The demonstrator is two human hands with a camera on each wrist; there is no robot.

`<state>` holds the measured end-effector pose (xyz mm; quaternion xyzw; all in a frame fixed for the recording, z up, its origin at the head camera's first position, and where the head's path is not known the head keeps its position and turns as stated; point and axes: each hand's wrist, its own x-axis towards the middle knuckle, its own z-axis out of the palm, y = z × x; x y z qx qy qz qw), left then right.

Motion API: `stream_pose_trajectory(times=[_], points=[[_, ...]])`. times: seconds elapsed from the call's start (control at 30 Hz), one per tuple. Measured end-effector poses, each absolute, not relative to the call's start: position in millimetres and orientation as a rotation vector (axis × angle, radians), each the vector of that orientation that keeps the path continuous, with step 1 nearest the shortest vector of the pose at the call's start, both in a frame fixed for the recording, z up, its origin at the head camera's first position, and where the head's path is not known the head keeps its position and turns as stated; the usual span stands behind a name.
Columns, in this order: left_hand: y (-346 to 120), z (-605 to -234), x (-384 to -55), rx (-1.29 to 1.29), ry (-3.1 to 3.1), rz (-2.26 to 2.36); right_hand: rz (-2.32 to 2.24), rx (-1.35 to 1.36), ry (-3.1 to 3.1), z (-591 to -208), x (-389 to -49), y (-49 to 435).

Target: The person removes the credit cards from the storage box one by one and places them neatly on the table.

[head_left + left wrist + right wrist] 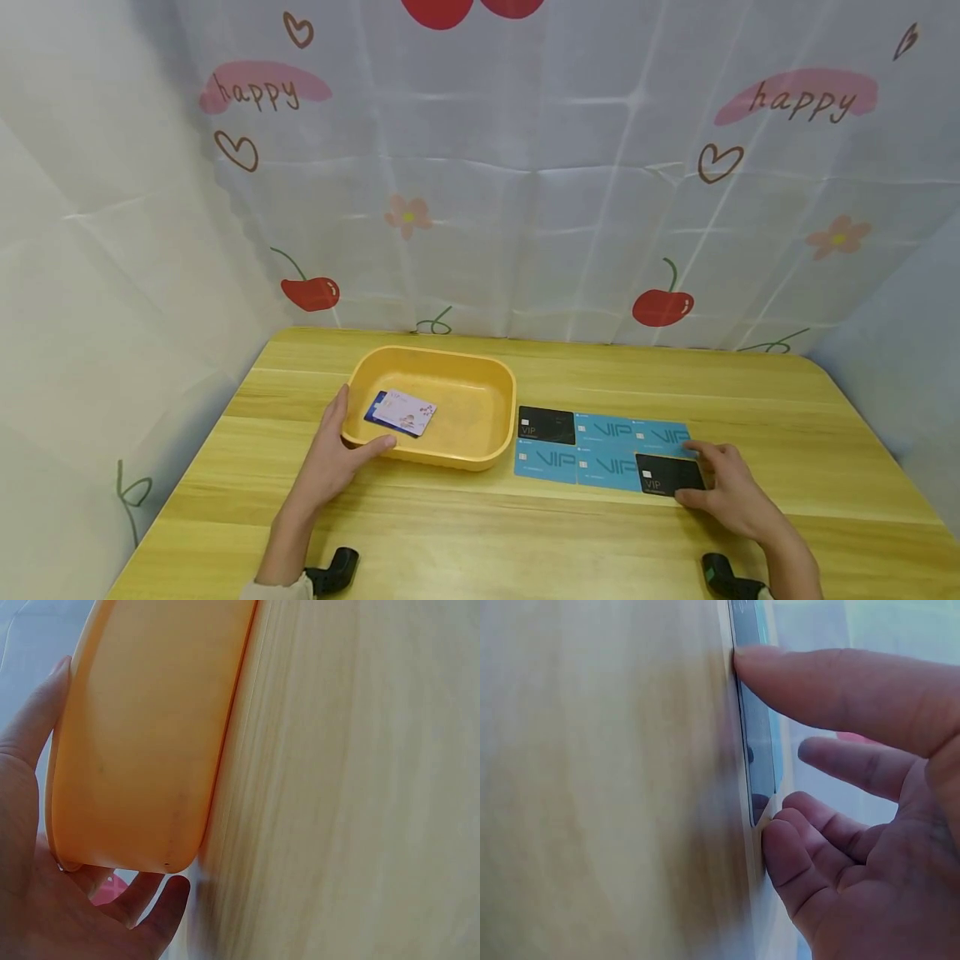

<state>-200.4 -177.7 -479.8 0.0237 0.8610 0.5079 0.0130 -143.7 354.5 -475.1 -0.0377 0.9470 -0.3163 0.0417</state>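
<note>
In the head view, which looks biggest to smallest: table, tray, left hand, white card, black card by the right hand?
1. Table
2. Tray
3. Left hand
4. White card and black card: too alike to rank

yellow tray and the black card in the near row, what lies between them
Two cards, as the head view shows: nearest the yellow tray is a blue card, then a second blue card, right beside the black card.

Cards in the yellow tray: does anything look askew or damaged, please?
Slightly askew: the white card lies unevenly over the blue card inside the yellow tray, leaving some blue edge showing. No damage is visible.
</note>
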Motion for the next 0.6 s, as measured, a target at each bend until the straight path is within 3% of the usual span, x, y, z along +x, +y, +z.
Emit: stream_pose_trajectory(times=[0.6], points=[[-178.1, -480.6, -200.2, 0.074, 2.681, 1.584, -0.980, -0.062, 2.848, -471.8, -145.5, 354.3]])
